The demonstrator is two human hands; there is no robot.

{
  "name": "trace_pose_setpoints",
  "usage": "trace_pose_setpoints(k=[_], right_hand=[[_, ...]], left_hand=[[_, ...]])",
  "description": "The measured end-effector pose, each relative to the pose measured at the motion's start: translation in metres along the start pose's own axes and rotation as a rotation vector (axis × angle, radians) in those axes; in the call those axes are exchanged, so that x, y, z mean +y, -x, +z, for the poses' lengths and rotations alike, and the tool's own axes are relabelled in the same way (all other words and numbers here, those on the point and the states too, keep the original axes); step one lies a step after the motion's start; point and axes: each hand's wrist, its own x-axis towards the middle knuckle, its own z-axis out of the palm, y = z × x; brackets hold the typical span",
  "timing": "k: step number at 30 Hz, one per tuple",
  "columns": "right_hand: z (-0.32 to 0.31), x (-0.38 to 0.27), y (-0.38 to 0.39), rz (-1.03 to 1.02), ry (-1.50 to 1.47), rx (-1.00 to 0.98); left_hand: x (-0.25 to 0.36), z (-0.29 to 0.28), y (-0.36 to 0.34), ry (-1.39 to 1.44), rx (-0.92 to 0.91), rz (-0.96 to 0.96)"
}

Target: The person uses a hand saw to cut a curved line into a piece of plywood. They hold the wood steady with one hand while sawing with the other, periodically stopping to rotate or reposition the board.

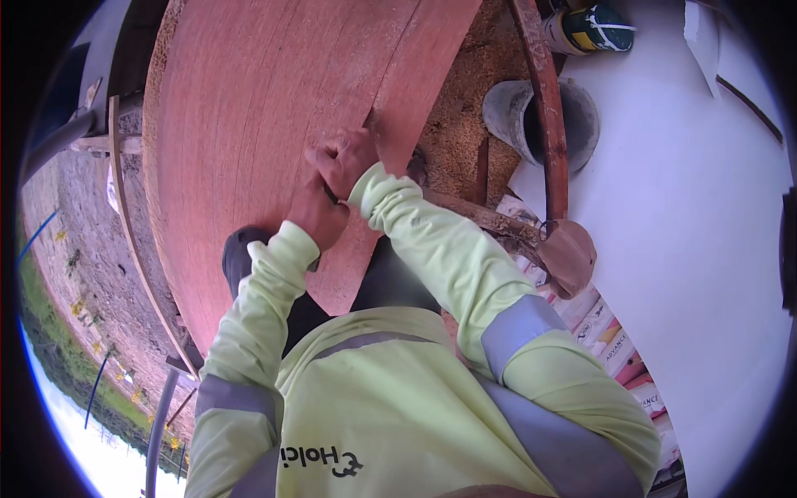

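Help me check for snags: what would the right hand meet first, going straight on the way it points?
Probably just the reddish wooden board: the right hand points toward the picture's upper left, across its surface, though depth is unclear.

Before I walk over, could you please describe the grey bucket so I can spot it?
Find the big reddish board and look past its right edge, toward the white surface. There, a wooden bar crosses in front of the grey bucket. Unlike the green container nearby, it is plain grey, with a wide open mouth.
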Motion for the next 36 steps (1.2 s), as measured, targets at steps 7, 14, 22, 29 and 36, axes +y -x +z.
trace_pose_setpoints(k=[7,14,22,29,36], right_hand=[[-0.015,-0.125,0.096,-0.097,-0.134,-0.173],[-0.022,0.018,-0.036,0.322,-0.150,-0.122],[-0.011,-0.130,0.097,-0.139,-0.116,-0.122],[-0.019,0.025,-0.031,0.155,-0.157,-0.115],[-0.002,-0.100,0.079,-0.178,-0.014,-0.114]], left_hand=[[0.064,-0.054,0.145,0.089,-0.201,-0.263],[0.012,0.017,-0.049,0.083,0.044,-0.138],[0.055,-0.053,0.164,0.054,-0.197,-0.251],[-0.002,0.024,-0.041,0.156,0.068,-0.164],[0.044,-0.040,0.129,0.138,-0.124,-0.299]])
